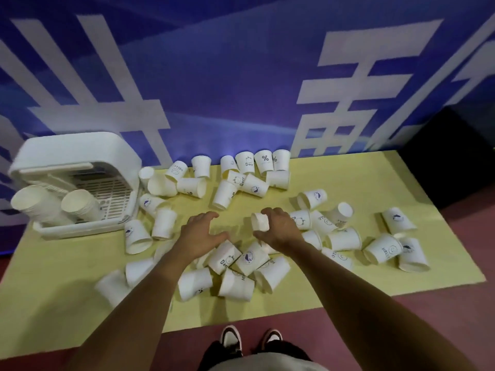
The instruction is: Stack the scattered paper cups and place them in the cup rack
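Note:
Several white paper cups (223,194) lie scattered on a yellow mat (361,172), some upright, most on their sides. A white cup rack (77,153) stands at the far left with two stacks of cups (80,206) lying in it. My right hand (278,227) grips one paper cup (259,221) above the mat's middle, bottom end pointing left. My left hand (199,232) hovers beside it with fingers spread and holds nothing. A cluster of printed cups (247,259) lies just below both hands.
A blue wall with large white characters (241,76) rises right behind the mat. Dark red floor (401,317) surrounds the mat. My shoes (251,340) stand at the mat's near edge. A black object (455,156) sits at the far right.

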Available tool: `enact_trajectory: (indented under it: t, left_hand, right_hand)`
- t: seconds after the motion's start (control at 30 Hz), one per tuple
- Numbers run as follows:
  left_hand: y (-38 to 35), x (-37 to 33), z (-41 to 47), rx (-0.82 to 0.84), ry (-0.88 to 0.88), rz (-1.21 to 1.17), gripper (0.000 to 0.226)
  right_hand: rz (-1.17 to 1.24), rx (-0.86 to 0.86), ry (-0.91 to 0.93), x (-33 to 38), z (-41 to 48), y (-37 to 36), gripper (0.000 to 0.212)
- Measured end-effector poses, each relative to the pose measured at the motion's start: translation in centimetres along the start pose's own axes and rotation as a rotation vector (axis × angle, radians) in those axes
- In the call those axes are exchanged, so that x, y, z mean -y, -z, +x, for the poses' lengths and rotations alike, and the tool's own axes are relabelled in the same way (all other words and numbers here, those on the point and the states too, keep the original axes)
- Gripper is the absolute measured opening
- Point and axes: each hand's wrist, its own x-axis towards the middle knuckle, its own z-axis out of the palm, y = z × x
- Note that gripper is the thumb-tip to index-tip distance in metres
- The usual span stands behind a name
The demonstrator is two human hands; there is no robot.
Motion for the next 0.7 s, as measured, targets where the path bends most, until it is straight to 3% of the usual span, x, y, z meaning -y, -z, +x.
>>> enact_trajectory:
  t: [0.4, 0.7]
  left_hand:
    - [-8.8, -14.2, 4.5, 0.133, -0.19, 0.058, 0.064]
    - [-18.0, -28.5, 6.6, 0.089, -0.15, 0.012, 0.06]
  right_hand:
    - [0.007, -0.105, -0.211, -14.9, -4.1, 5.3, 0.067]
    - [0.006, -0.086, -0.216, -30.8, -2.6, 13.0, 0.062]
